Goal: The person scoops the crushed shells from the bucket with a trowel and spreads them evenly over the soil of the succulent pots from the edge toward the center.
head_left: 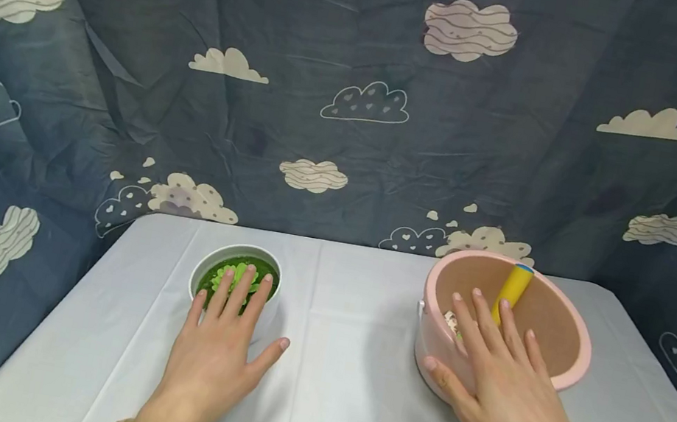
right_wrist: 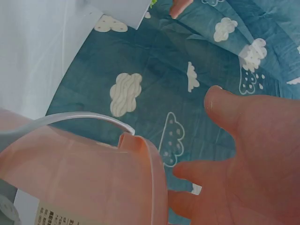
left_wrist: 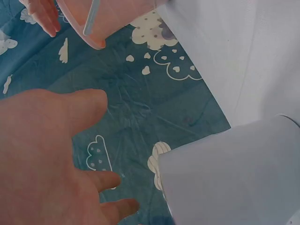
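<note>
My left hand [head_left: 214, 351] is held palm down with fingers spread, in front of and over the near side of a white pot [head_left: 198, 275] with a green plant [head_left: 227, 276] in it. In the left wrist view the pot's plain white side [left_wrist: 229, 173] shows apart from the fingers. My right hand [head_left: 507, 388], fingers spread too, hovers over the near rim of a pink bucket [head_left: 573, 332]. A yellow cylinder with a blue end [head_left: 513, 289] leans inside the bucket, partly hidden by the fingers. Neither hand holds anything.
A white cloth covers the table [head_left: 329, 389]. Behind it hangs a dark blue curtain [head_left: 353, 42] with cloud prints. The bucket's pale handle [right_wrist: 79, 116] hangs along its side. Small whitish pieces [head_left: 451, 322] lie in the bucket, mostly hidden.
</note>
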Action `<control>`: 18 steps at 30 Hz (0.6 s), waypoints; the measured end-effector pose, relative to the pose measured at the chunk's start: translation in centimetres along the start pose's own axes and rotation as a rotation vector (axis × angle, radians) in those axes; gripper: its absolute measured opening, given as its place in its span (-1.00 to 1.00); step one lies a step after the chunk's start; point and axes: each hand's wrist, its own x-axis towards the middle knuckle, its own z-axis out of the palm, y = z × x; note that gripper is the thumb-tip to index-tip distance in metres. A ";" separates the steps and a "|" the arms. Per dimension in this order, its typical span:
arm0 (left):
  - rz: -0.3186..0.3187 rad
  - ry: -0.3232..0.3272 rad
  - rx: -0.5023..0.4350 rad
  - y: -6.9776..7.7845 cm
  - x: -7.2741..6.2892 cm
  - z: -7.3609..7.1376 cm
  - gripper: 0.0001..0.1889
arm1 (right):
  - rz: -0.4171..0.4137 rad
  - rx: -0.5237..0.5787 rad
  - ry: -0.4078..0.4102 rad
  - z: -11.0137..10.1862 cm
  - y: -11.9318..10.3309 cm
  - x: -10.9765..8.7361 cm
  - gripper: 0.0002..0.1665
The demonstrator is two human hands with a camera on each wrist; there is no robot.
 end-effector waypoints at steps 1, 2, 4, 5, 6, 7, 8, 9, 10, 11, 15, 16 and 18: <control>0.004 0.006 -0.002 0.1 0.0 -0.1 -0.16 | -0.005 0.000 0.006 -0.1 0.0 0.0 0.11; 0.008 0.010 -0.002 0.1 0.1 -0.1 -0.16 | -0.008 0.001 0.011 -0.2 0.0 -0.1 0.10; 0.016 0.018 -0.001 0.2 0.2 -0.3 -0.16 | -0.014 0.005 0.018 -0.3 0.1 -0.1 0.08; 0.023 0.021 0.004 0.2 0.3 -0.3 -0.16 | -0.017 0.006 0.021 -0.4 0.2 -0.2 0.07; 0.032 0.024 0.010 0.2 0.5 -0.4 -0.16 | -0.018 0.007 0.024 -0.4 0.3 -0.2 0.06; 0.040 0.023 0.015 0.3 0.6 -0.5 -0.16 | -0.017 0.008 0.023 -0.5 0.3 -0.2 0.06; 0.047 0.023 0.022 0.3 0.8 -0.5 -0.16 | -0.013 0.008 0.018 -0.6 0.4 -0.2 0.06; 0.054 0.020 0.033 0.4 1.0 -0.6 -0.16 | -0.012 0.008 0.013 -0.6 0.5 -0.1 0.06; 0.060 0.014 0.043 0.5 1.2 -0.7 -0.16 | -0.014 0.009 0.011 -0.7 0.6 -0.1 0.05; 0.066 0.007 0.055 0.6 1.4 -0.7 -0.16 | -0.016 0.011 0.010 -0.7 0.7 -0.1 0.05; 0.082 -0.010 0.069 1.4 2.3 -0.8 -0.17 | -0.032 0.009 0.030 -1.0 1.2 0.0 0.01; 0.090 -0.008 0.062 1.6 2.5 -0.8 -0.17 | -0.037 0.009 0.037 -1.1 1.4 0.1 0.00; 0.106 0.000 0.054 2.1 2.9 -0.8 -0.18 | -0.042 0.007 0.050 -1.2 1.7 0.1 -0.02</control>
